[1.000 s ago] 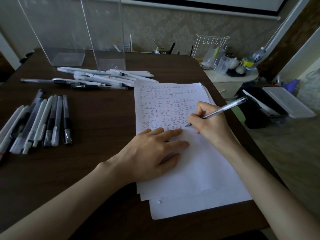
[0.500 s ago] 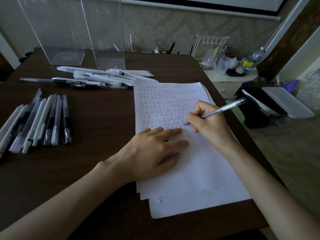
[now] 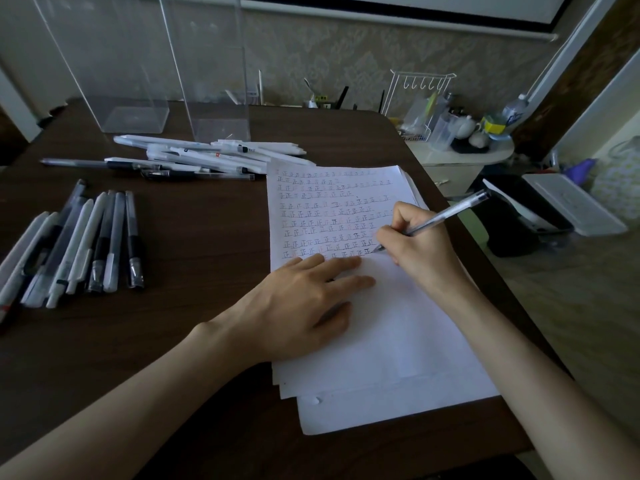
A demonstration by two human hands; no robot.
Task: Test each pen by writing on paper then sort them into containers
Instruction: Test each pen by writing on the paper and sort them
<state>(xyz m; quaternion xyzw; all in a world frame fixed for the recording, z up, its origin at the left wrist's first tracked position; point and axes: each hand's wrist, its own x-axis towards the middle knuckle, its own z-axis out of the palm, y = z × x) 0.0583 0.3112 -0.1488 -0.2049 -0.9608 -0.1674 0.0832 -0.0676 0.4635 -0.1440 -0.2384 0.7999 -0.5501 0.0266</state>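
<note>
Pen [image 3: 446, 213] in the right hand [image 3: 414, 245], fingers curled round its clear barrel, tip down on the paper [image 3: 381, 323] at the end of the lowest written row. Left hand [image 3: 304, 306] lies flat, fingers straight, pressing the sheet just below that row. Rows of pens [image 3: 69, 244] lie well left; a loose pile [image 3: 207, 155] sits before two clear containers [image 3: 214, 98] on the dark table [image 3: 194, 220].
</note>
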